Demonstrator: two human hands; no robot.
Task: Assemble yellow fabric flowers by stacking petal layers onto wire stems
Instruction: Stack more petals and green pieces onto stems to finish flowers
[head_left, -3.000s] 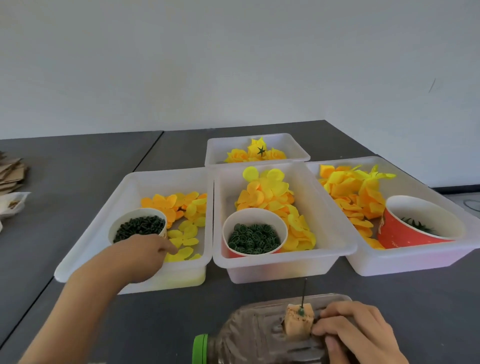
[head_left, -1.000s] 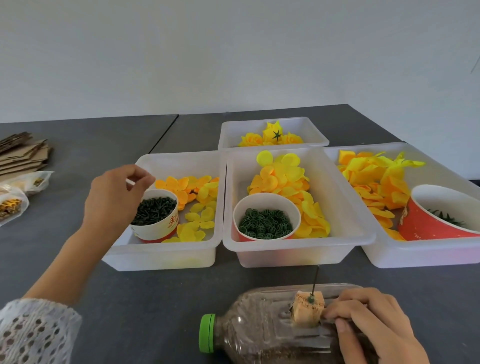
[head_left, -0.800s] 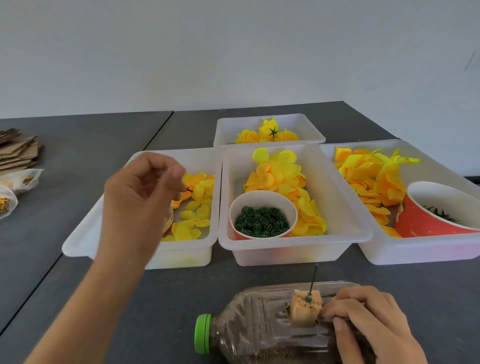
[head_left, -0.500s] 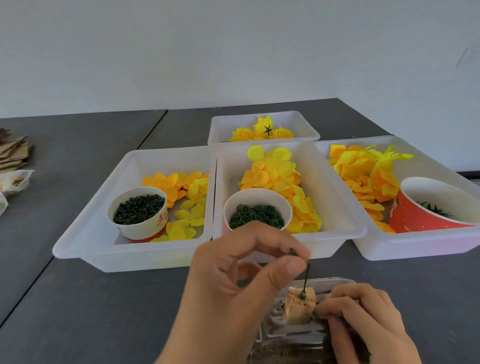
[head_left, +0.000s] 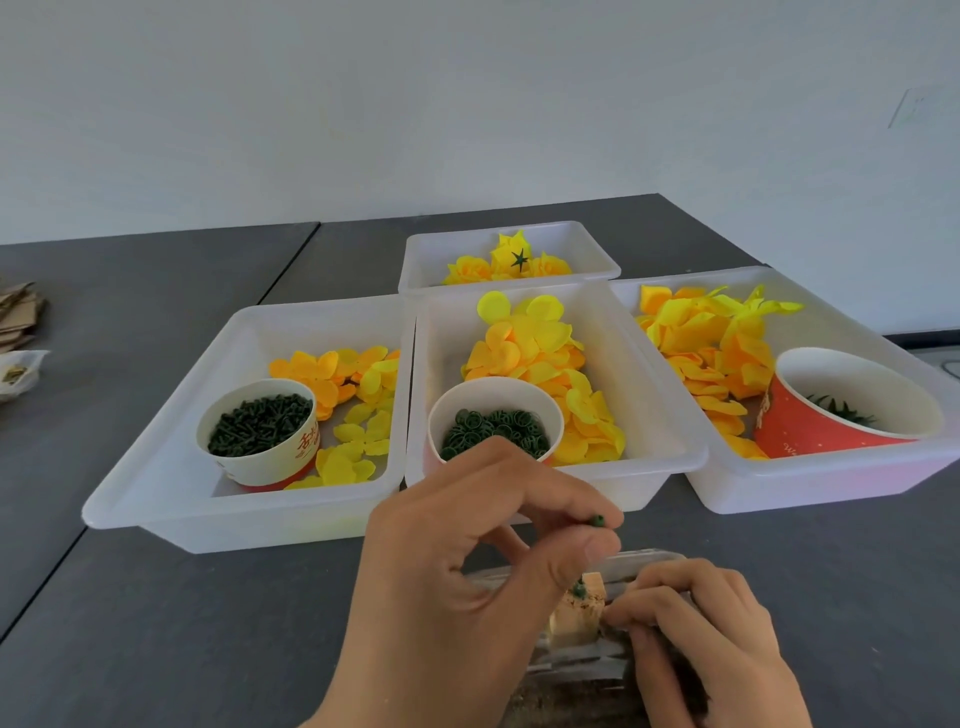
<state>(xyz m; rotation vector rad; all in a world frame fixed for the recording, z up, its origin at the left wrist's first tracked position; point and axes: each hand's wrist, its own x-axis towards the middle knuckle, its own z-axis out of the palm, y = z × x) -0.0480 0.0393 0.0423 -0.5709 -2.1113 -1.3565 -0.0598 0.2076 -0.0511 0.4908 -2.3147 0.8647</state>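
Head view: a small green piece (head_left: 596, 520) is being pinched by the left hand (head_left: 483, 561) above the block (head_left: 576, 613), which is being gripped steady by the right hand (head_left: 696, 623), so it is best lowered straight.

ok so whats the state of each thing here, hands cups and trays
left hand: pinching a small green piece
right hand: gripping the bottle
left cup: upright, nearly full
middle cup: upright, holds green rings
red cup: tilted
back tray: holds finished flowers
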